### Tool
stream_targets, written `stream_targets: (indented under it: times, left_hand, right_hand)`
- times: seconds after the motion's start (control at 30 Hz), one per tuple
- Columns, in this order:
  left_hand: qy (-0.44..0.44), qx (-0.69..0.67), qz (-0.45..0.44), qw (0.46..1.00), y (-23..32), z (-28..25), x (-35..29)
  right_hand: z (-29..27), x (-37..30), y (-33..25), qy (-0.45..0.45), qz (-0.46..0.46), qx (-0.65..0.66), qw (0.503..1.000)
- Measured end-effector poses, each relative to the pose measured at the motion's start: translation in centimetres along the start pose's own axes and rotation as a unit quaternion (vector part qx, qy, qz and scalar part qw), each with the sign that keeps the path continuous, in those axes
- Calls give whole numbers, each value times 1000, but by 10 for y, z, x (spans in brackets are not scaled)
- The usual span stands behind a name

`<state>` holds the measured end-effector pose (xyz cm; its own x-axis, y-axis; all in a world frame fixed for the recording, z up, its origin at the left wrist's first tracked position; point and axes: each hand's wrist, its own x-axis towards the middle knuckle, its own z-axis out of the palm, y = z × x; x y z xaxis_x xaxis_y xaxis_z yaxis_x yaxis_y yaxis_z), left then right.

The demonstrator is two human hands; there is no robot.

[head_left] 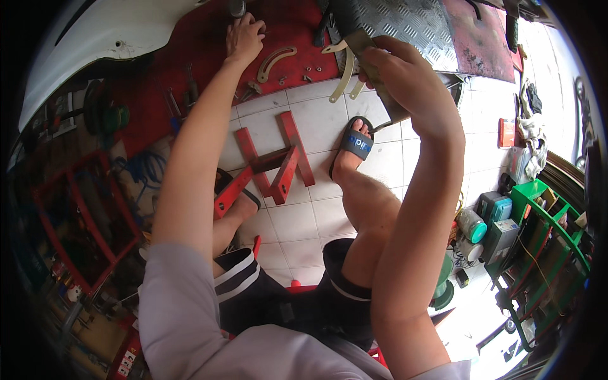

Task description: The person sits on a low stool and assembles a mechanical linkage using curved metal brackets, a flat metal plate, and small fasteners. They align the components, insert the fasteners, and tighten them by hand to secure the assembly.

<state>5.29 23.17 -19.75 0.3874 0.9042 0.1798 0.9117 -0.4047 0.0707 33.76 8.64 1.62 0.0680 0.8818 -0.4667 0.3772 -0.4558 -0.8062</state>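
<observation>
Metal plate (387,100) is up in the right hand (405,73), by the edge of the red worktop (190,44). The thumb and fingers pinch it along its side, maybe so both ends stick out and it stays steady. Curved strips (345,79) show next to it; I cannot tell if they are joined on. The left hand (246,41) is over the worktop with bent fingers, just beside a round grey thing (236,7); I cannot tell if it holds anything. A slotted curved bar (271,62) and small nuts (308,68) lie between the hands, perhaps to be easy to grab.
</observation>
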Motion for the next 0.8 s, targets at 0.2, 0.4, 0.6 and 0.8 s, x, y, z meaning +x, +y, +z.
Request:
stream_targets:
  times: [0.2,0.4,0.6,0.8]
  left_hand:
    - [46,-290,-96,951,-26,-82,-54]
    - [2,-655,-293,696,31,-222,-152]
    - [59,-764,-332,550,53,-244,-220]
    - [-27,-769,-308,560,47,-250,-198]
  right_hand:
    - [18,-4,-15,-82,0,247,965]
    - [49,-8,-24,-195,5,308,931]
    - [95,-34,-49,-279,16,287,916]
    - [117,-41,-46,-254,-50,272,927]
